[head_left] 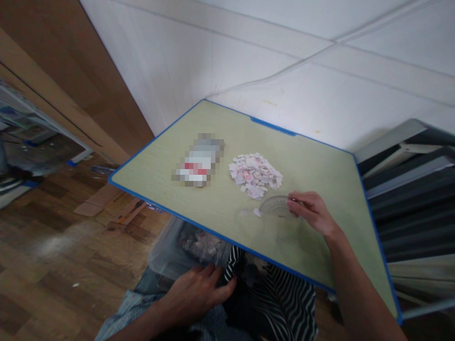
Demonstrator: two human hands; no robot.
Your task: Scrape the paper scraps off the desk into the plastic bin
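My right hand (313, 213) pinches the right end of a clear plastic protractor (274, 202) over the tabletop. Close to the protractor's left end lies a single small paper scrap (256, 212). Just behind it, a heap of small white and pinkish paper scraps (255, 173) is spread on the table. My left hand (195, 290) is below the table's front edge, by my lap and the rim of a plastic box. Its fingers lie loosely extended, and I see nothing held in them.
The pale green table (313, 166) has a blue rim. A blurred-out flat item (201, 158) lies left of the heap. Beneath the front edge, a translucent box (163, 253) holds more scraps. Dark folded frames (415, 203) stand at right, and a white wall (249, 61) is behind.
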